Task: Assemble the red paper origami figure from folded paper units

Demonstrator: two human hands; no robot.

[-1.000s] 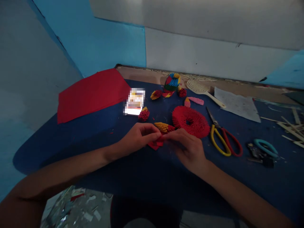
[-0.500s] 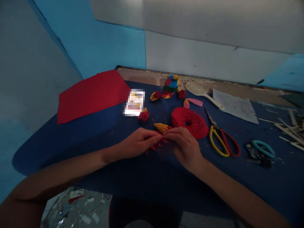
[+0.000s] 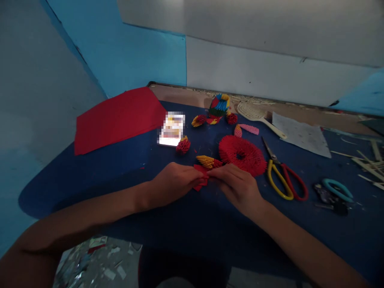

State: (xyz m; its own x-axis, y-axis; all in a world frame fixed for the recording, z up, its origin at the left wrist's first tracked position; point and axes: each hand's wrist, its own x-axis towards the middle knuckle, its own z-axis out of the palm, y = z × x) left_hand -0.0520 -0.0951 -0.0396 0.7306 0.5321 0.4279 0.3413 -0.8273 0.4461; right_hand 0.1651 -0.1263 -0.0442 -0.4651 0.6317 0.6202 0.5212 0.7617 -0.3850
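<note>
Small pieces of red paper (image 3: 201, 185) lie under and between my fingertips at the middle of the blue table. My left hand (image 3: 177, 180) pinches red paper from the left. From the right, my right hand (image 3: 235, 182) has its thumb and fingers pressed together on the same paper; the exact fold is too small to make out. Just beyond my fingers sits a yellow-and-red folded-paper piece (image 3: 207, 161). Behind my right hand lies a red ring of folded paper (image 3: 226, 149), and a red paper ball with a yellow tip (image 3: 183, 146) stands farther left.
Large red sheets (image 3: 117, 120) lie at the back left, beside a blurred, lit phone-like rectangle (image 3: 171, 130). Scissors (image 3: 277, 172), a teal ring with keys (image 3: 337, 190) and a hairbrush (image 3: 255, 114) lie to the right. A multicoloured paper model (image 3: 219, 106) stands at the back.
My hands have shifted slightly, and more of the red paper shows between them. The whole view has moved a little, so the table things appear slightly farther right.
</note>
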